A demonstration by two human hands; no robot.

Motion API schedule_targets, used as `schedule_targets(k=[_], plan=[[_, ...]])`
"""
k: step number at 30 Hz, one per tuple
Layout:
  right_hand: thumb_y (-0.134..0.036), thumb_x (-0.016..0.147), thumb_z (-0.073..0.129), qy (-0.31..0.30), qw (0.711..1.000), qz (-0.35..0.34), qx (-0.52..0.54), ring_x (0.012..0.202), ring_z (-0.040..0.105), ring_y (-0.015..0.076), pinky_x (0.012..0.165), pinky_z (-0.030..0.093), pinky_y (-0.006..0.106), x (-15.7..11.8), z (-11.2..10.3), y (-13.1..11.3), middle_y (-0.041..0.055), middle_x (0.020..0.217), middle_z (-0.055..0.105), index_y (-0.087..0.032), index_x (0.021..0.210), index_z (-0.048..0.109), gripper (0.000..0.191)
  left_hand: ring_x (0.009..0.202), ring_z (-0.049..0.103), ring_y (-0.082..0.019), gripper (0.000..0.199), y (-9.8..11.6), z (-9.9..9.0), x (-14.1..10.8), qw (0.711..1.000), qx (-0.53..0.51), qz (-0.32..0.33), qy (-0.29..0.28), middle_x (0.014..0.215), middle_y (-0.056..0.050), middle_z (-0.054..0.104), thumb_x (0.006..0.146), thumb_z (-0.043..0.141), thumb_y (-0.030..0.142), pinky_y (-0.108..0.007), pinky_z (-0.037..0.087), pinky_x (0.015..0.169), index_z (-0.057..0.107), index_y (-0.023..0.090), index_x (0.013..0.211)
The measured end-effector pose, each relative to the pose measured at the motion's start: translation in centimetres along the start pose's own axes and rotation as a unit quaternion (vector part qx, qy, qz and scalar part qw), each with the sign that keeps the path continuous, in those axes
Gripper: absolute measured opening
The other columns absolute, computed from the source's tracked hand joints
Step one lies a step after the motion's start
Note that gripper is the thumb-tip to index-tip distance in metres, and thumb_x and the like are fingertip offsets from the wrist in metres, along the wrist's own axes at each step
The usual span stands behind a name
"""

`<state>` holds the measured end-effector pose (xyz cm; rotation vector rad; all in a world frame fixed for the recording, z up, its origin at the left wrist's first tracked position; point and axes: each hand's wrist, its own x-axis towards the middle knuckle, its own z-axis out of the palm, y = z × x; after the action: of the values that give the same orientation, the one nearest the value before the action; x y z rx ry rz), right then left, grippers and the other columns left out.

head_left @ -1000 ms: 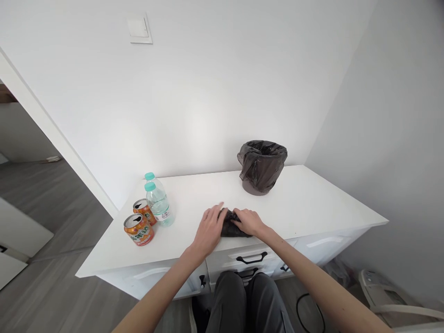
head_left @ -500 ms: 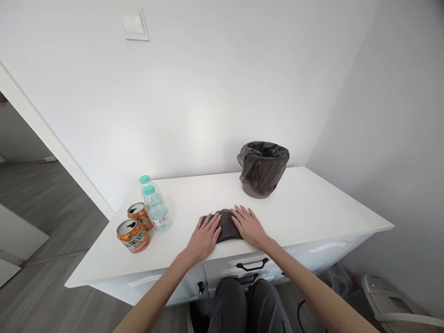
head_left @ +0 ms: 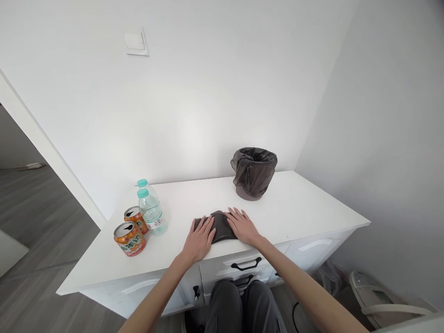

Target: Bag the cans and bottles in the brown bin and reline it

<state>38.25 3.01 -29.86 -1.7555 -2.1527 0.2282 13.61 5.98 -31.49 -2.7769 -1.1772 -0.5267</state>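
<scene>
A dark folded item (head_left: pixel 221 227), perhaps cloth or plastic, lies flat near the front edge of the white countertop (head_left: pixel 194 196). My left hand (head_left: pixel 199 238) rests palm down on its left side, fingers spread. On its right side lies my right hand (head_left: pixel 243 226), also flat with the fingers extended. Behind and to the right stands a small bin (head_left: pixel 255 173) lined with a dark plastic bag. Two orange drink cans, one in front (head_left: pixel 129 238) and one behind (head_left: pixel 137 219), stand at the left beside two clear bottles with teal caps (head_left: pixel 152 215).
A white wall with a switch (head_left: pixel 136 42) rises behind the counter. Drawers with a black handle (head_left: pixel 246 264) are below its front edge, above my knees. A pale appliance (head_left: pixel 378 296) is on the floor at the right.
The view has shifted slightly, so the counter's objects appear a little further left and lower. Both hands remain flat on the dark item.
</scene>
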Motion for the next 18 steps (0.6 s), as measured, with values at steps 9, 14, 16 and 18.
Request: schedule_targets(k=[9, 14, 16, 18], plan=[[-0.044, 0.110, 0.020, 0.039, 0.998, 0.048, -0.025, 0.159, 0.022, 0.0297, 0.129, 0.012, 0.057, -1.6, -1.3, -3.4, 0.0069, 0.171, 0.032, -0.024, 0.161, 0.041, 0.058, 0.159, 0.026, -0.029, 0.055, -1.7, -1.7, -2.5, 0.999, 0.013, 0.028, 0.015, 0.166, -0.004, 0.041, 0.110, 0.030, 0.043, -0.060, 0.024, 0.128, 0.035, 0.029, 0.162], [-0.058, 0.108, 0.023, 0.060, 0.998, -0.004, -0.018, 0.161, 0.011, 0.0366, 0.127, 0.007, 0.066, -3.0, 0.4, -7.0, 0.0023, 0.174, 0.021, -0.032, 0.164, 0.035, 0.063, 0.160, 0.024, -0.025, 0.055, -3.0, -2.6, -3.9, 1.000, -0.001, 0.012, 0.006, 0.169, -0.005, 0.034, 0.111, 0.027, 0.041, -0.054, 0.024, 0.130, 0.033, 0.026, 0.163], [-0.061, 0.107, 0.024, 0.033, 0.999, 0.007, -0.010, 0.161, 0.011, 0.0393, 0.125, 0.008, 0.071, -3.2, 1.3, -7.7, 0.0024, 0.174, 0.022, -0.036, 0.163, 0.035, 0.063, 0.159, 0.025, -0.024, 0.055, -3.0, -2.4, -4.0, 1.000, -0.010, -0.009, 0.011, 0.170, -0.006, 0.033, 0.111, 0.027, 0.042, -0.053, 0.026, 0.129, 0.033, 0.025, 0.163], [-0.060, 0.107, 0.024, 0.015, 1.000, 0.016, -0.004, 0.160, 0.013, 0.0390, 0.124, 0.008, 0.072, -3.1, 2.0, -7.8, 0.0028, 0.173, 0.026, -0.037, 0.163, 0.036, 0.062, 0.159, 0.026, -0.024, 0.056, -3.0, -2.1, -3.9, 0.999, -0.021, -0.021, 0.016, 0.170, -0.007, 0.033, 0.111, 0.027, 0.043, -0.052, 0.027, 0.129, 0.033, 0.025, 0.163]])
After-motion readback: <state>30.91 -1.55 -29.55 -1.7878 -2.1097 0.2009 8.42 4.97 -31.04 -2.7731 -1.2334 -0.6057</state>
